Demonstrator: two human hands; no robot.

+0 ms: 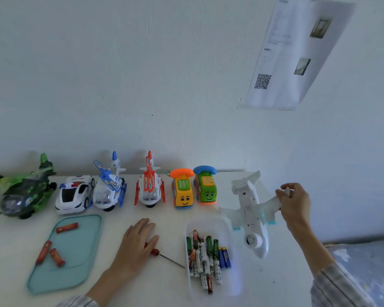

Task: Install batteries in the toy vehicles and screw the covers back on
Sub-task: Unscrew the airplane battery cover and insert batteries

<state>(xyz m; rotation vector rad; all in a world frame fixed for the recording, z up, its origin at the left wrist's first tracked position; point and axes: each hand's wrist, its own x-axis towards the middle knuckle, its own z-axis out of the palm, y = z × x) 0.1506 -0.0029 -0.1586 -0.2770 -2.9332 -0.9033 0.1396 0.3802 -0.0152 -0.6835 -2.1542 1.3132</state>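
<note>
Nearest me, the left hand lies flat, fingers relaxed, over the red handle of the screwdriver, whose shaft points toward the tray of batteries just to that hand's right. Beyond the tray, the right hand has its fingers closed round one wing of the white toy plane, which it holds belly up. It looks like the plane's turn is beginning: the next move probably calls for curling the left hand's fingers round the screwdriver and unscrewing the cover. The other toy vehicles stand along the wall, beyond the left hand.
</note>
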